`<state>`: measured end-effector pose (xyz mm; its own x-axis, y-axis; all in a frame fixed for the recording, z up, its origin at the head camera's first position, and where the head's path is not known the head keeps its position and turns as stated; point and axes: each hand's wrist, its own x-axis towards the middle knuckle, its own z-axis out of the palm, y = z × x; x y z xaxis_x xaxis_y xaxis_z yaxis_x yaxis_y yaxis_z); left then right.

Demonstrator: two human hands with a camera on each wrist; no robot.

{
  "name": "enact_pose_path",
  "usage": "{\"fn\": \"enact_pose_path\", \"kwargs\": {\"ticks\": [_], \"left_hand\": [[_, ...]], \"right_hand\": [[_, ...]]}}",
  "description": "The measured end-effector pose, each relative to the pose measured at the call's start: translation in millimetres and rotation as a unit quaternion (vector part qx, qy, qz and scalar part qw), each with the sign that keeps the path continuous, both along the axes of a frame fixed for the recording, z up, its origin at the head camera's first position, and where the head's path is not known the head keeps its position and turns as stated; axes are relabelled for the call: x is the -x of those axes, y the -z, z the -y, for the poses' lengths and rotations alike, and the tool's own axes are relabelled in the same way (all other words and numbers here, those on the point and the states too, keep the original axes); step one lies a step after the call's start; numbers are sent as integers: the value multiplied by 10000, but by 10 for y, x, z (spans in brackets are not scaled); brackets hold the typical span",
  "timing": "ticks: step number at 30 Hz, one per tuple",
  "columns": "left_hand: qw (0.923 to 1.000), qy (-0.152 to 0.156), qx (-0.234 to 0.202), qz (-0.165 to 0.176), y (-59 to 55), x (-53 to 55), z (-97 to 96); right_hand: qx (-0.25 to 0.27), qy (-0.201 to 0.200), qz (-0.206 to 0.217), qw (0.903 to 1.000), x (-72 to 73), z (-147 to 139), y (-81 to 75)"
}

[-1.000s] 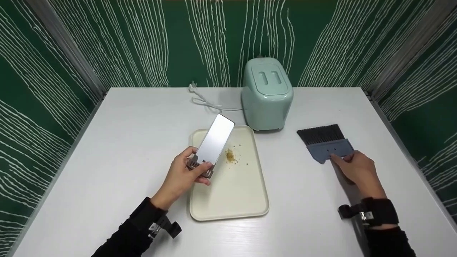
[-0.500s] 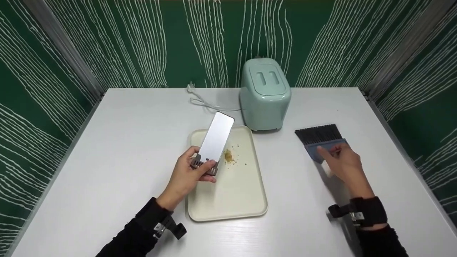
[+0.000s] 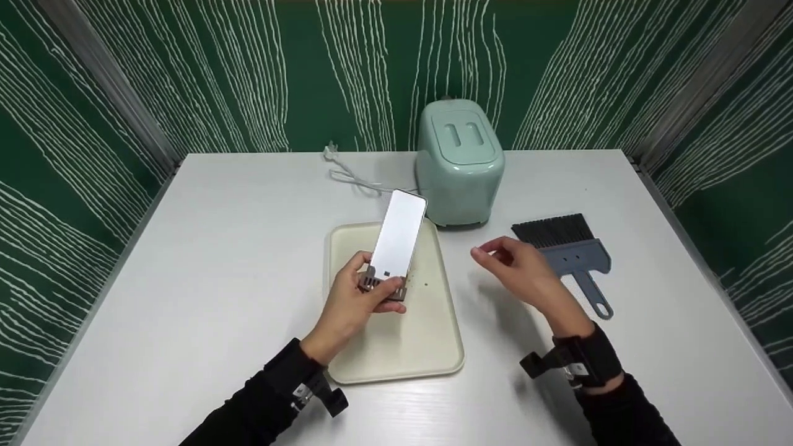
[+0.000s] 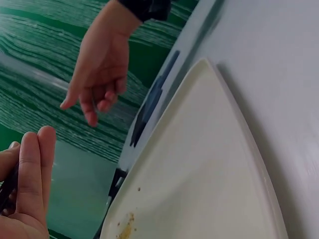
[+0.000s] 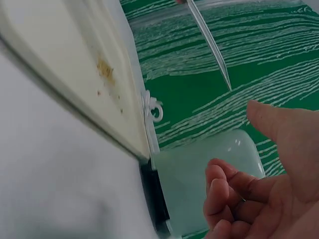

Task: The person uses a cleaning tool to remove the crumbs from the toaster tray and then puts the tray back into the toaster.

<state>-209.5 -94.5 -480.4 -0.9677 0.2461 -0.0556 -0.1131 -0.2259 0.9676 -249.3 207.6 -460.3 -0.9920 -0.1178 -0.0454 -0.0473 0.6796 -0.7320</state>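
Observation:
My left hand (image 3: 347, 308) grips the slotted grey end of a shiny, flat toaster crumb tray (image 3: 399, 232), thumb on top. It tilts above the cream serving tray (image 3: 421, 353) and hides most of the crumbs there in the head view. In the right wrist view those yellowish-brown crumbs (image 5: 104, 69) show as a small heap with loose bits around it. My right hand (image 3: 526, 272) hovers between the serving tray and the brush, holding nothing, its fingers loosely bent. Behind it on the table lies a blue-grey hand brush (image 3: 565, 257) with black bristles, handle toward me.
A mint-green toaster (image 3: 461, 179) stands just behind the serving tray's right rear corner. Its white cord and plug (image 3: 347, 174) lie along the back of the white table (image 3: 248, 248). Green walls with white streaks enclose the table's back and sides.
My right hand has let go of the brush and moved left toward the serving tray. The brush stays on the table. My left hand has shifted slightly right with the crumb tray.

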Motion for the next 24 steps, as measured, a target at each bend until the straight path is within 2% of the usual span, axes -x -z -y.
{"fn": "enact_pose_path", "kwargs": {"ticks": [5, 11, 17, 24], "left_hand": [[9995, 155, -271, 58, 28, -21, -155], [9974, 315, -647, 60, 74, -77, -339], [9952, 327, -919, -9, 150, -122, -468], [9966, 312, -755, -106, 197, -141, -516]], "right_hand": [[462, -604, 386, 9964, -35, 343, 15], [1259, -1120, 784, 9826, -69, 625, 50], [1715, -1215, 1082, 9717, -97, 715, 73], [1966, -1238, 1225, 9649, -107, 724, 112]]}}
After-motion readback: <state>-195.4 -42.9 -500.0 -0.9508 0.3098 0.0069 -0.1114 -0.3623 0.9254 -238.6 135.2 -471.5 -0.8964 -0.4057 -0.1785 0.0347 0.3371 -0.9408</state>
